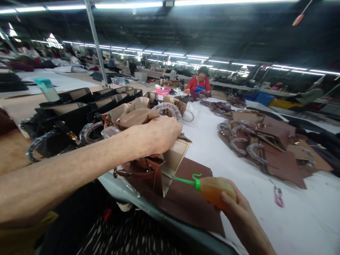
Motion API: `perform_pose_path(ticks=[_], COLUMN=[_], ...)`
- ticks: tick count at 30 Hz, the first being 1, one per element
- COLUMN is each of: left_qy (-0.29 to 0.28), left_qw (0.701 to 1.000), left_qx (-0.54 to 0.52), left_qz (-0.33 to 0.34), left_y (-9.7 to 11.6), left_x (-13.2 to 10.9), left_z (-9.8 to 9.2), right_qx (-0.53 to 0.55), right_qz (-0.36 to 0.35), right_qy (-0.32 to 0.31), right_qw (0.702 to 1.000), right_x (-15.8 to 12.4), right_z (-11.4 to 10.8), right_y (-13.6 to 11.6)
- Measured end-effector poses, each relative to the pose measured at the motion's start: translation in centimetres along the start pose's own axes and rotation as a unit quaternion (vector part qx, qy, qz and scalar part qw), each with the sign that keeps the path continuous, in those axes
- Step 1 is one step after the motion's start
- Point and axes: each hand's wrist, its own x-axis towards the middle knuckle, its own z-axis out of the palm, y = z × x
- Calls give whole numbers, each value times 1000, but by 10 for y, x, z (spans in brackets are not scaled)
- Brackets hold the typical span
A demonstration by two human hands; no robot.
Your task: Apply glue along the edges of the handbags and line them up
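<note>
A brown handbag (147,173) with a beige lining lies tilted at the table's near edge, on a flat brown sheet (191,198). My left hand (164,132) reaches across to its upper part, fingers curled down; what they hold is hidden behind the hand. In my right hand (236,203) is a squeeze bottle (216,191) of amber liquid with a green cap. Its thin green nozzle points left, and the tip is at the bag's lower lined edge.
Black handbags (66,115) stand in rows on the left, near a teal-lidded container (47,89). Brown bag pieces with wrapped handles (276,141) are piled right, above small pink-handled snips (278,196). Across the table, a person in red (198,84) works beside a pink basket (162,91).
</note>
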Motion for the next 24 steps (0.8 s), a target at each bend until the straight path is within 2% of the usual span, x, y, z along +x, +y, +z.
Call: perform_pose_path(ticks=[4,10,15,24], left_qy=[12,-42,-61,-85], left_qw=[999,998,993,990], left_qx=[43,23,45,41], left_qz=[-2,44,88,108], left_y=[10,19,23,18], left_x=[1,1,11,16], left_z=[19,42,47,48], right_qx=[-28,-75,-118,-168], right_qz=[-17,-40,-64,-103], right_qy=[11,9,32,37], right_qw=[999,996,990,980], right_x=[14,30,46,73], right_z=[1,-1,-4,-1], right_y=[4,8,16,39])
